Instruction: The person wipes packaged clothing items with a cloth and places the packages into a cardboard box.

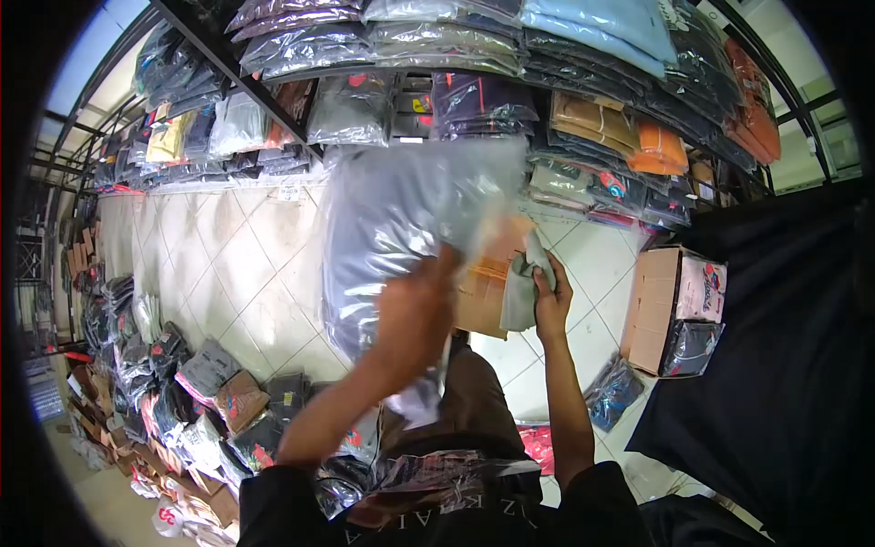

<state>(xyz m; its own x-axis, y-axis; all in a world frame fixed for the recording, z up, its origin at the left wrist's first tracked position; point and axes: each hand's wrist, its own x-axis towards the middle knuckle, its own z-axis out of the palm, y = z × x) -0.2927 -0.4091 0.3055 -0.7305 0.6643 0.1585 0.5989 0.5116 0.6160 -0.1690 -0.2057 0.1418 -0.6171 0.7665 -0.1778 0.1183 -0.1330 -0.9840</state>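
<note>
I see shelves w/ stacked bagged garments up front. Big clear bag, grey fabric inside, is mid-view, L hand clamped on it, blurred. Open carton, R side, has bagged items in it. Brown cardboard sits beyond; contents unclear. R hand, apart from L, grips grey-green cloth.
</note>
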